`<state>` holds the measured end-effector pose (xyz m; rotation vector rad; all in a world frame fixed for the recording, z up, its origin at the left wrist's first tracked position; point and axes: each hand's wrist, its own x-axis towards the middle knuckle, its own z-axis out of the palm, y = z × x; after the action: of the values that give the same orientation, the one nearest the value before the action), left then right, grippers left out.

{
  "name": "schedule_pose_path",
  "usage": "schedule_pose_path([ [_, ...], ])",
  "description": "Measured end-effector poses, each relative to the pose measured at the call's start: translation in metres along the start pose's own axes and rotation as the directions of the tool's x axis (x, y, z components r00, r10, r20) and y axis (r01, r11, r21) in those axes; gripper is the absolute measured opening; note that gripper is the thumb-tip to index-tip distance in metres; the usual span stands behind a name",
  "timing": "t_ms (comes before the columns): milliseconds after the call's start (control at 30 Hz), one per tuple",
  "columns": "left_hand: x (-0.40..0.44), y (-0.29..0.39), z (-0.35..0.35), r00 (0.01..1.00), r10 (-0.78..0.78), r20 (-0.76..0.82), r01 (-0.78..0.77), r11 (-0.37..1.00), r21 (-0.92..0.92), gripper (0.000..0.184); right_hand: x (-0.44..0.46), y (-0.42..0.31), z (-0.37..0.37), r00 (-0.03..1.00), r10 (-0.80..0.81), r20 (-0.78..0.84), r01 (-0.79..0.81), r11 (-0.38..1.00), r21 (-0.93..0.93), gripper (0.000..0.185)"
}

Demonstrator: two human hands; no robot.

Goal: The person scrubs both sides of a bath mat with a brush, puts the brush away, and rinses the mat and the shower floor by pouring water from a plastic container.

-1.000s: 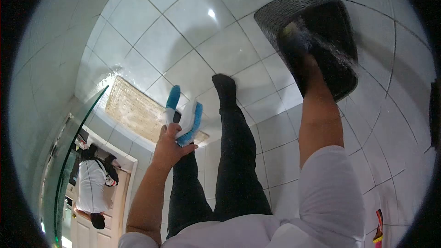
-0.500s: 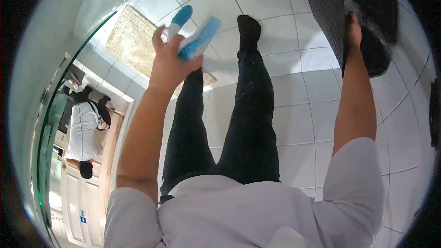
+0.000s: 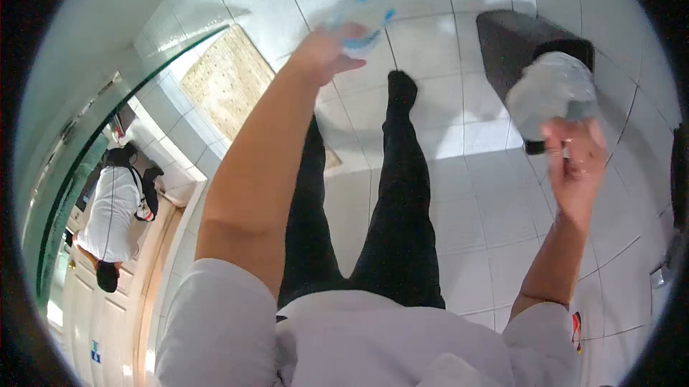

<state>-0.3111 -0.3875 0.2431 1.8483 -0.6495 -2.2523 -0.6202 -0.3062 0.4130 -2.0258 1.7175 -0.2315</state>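
Head view shows the left hand (image 3: pixel 324 55) half-curled around a blurred blue-and-white brush (image 3: pixel 364 21) and the right hand (image 3: pixel 578 154), fingers bunched, gripping a whitish translucent item (image 3: pixel 549 89) by a dark bin (image 3: pixel 508 53).

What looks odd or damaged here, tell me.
The other person at left appears upside down, head below feet, probably an effect of the wide view. Nothing looks plainly damaged; the clear shape by the right hand is too blurred to identify.
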Motion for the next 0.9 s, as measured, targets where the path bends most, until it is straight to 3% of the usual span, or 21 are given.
schedule_pose_path([
  [100, 0.026, 0.006, 0.005, 0.981, 0.122, 0.150, -0.138, 0.985, 0.100, 0.060, 0.055, -0.032, 0.018, 0.970, -0.222, 0.097, 0.210, 0.970, 0.123, 0.008],
  [167, 0.016, 0.036, 0.031, 0.995, -0.037, -0.092, 0.013, 0.968, -0.251, 0.031, 0.085, -0.051, 0.034, 0.951, -0.259, 0.170, 0.214, 0.946, 0.244, 0.015],
  [200, 0.021, 0.043, 0.030, 0.995, -0.025, -0.092, 0.001, 0.968, -0.252, 0.031, 0.098, -0.058, 0.044, 0.939, -0.270, 0.214, 0.203, 0.935, 0.291, 0.020],
  [233, 0.027, 0.050, 0.028, 0.998, -0.051, -0.046, 0.041, 0.980, -0.192, 0.031, 0.111, -0.066, 0.052, 0.938, -0.274, 0.211, 0.209, 0.935, 0.287, 0.020],
  [300, 0.027, 0.066, 0.029, 0.997, -0.076, -0.005, 0.075, 0.989, -0.130, 0.032, 0.130, -0.079, 0.066, 0.948, -0.182, 0.260, 0.058, 0.904, 0.423, 0.026],
  [367, 0.019, 0.081, 0.030, 0.995, 0.054, -0.087, -0.049, 0.997, 0.061, 0.035, 0.140, -0.090, 0.070, 0.957, -0.156, 0.245, 0.029, 0.890, 0.455, 0.021],
  [500, 0.031, 0.082, 0.020, 0.994, 0.105, -0.024, -0.107, 0.987, -0.119, 0.031, 0.146, -0.089, 0.074, 0.968, -0.080, 0.240, -0.065, 0.837, 0.543, 0.018],
  [533, 0.030, 0.083, 0.025, 0.998, 0.059, 0.009, -0.055, 0.966, -0.252, 0.028, 0.145, -0.086, 0.076, 0.968, -0.081, 0.238, -0.063, 0.839, 0.541, 0.018],
  [567, 0.028, 0.085, 0.030, 0.999, 0.017, 0.051, 0.003, 0.927, -0.376, 0.026, 0.141, -0.082, 0.078, 0.969, -0.030, 0.244, -0.125, 0.796, 0.593, 0.018],
  [667, 0.047, 0.078, 0.038, 0.995, -0.102, -0.007, 0.095, 0.954, -0.286, 0.021, 0.132, -0.068, 0.068, 0.958, 0.071, 0.277, -0.238, 0.735, 0.635, 0.019],
  [733, 0.048, 0.072, 0.049, 0.995, -0.068, -0.067, 0.046, 0.957, -0.285, 0.026, 0.119, -0.054, 0.058, 0.949, 0.118, 0.292, -0.284, 0.721, 0.632, 0.022],
  [800, 0.052, 0.068, 0.056, 0.991, -0.038, -0.125, 0.002, 0.961, -0.277, 0.033, 0.092, -0.030, 0.049, 0.923, 0.318, 0.218, -0.383, 0.691, 0.613, 0.017],
  [867, 0.063, 0.059, 0.056, 0.969, -0.021, -0.245, -0.040, 0.969, -0.242, 0.061, 0.051, -0.008, 0.037, 0.830, 0.549, 0.097, -0.386, 0.440, 0.810, 0.015],
  [900, 0.063, 0.059, 0.055, 0.970, -0.023, -0.240, -0.037, 0.970, -0.241, 0.061, 0.029, 0.008, 0.028, 0.782, 0.618, 0.079, -0.396, 0.396, 0.828, 0.019],
])
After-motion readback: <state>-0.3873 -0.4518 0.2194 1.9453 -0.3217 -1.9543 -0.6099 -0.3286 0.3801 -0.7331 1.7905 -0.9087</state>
